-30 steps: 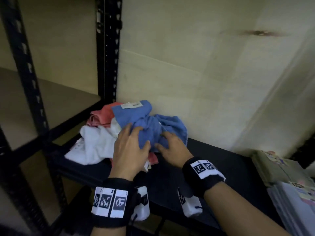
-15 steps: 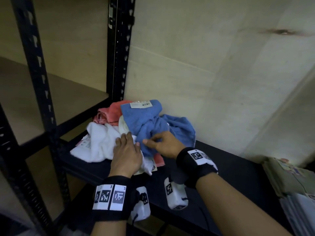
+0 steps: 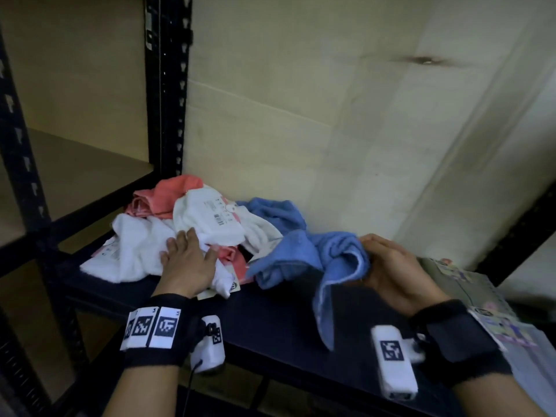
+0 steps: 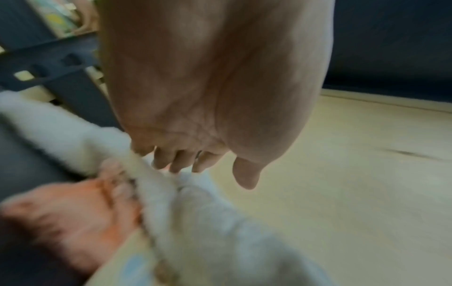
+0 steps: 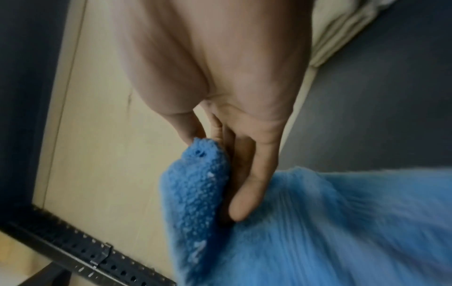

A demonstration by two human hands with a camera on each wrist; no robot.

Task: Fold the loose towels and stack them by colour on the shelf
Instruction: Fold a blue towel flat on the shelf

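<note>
A loose pile lies at the left of the dark shelf board (image 3: pixel 285 320): a coral towel (image 3: pixel 177 191), a white towel (image 3: pixel 135 254), a white labelled towel (image 3: pixel 207 218) and a blue towel (image 3: pixel 276 212) at the back. My left hand (image 3: pixel 192 245) rests flat on the white towel, fingers straight; in the left wrist view its fingers (image 4: pixel 176 164) touch white cloth (image 4: pixel 195 212). To the right, my right hand (image 3: pixel 373 254) pinches an edge of another blue towel (image 3: pixel 301 257), which trails from the pile and hangs down. The right wrist view shows thumb and fingers (image 5: pixel 244 193) clamping the blue towel (image 5: pixel 195 183).
A black perforated upright (image 3: pixel 168 85) stands behind the pile, with a pale back panel (image 3: pixel 331 115) along the shelf. A stack of printed papers (image 3: pixel 469 290) lies at the right end, just behind my right hand. A brown shelf (image 3: pixel 75 164) adjoins on the left.
My right hand has pulled the blue towel off the top of the pile and out to the right. The white labelled towel is now uncovered. My left hand has settled flat on the white towel.
</note>
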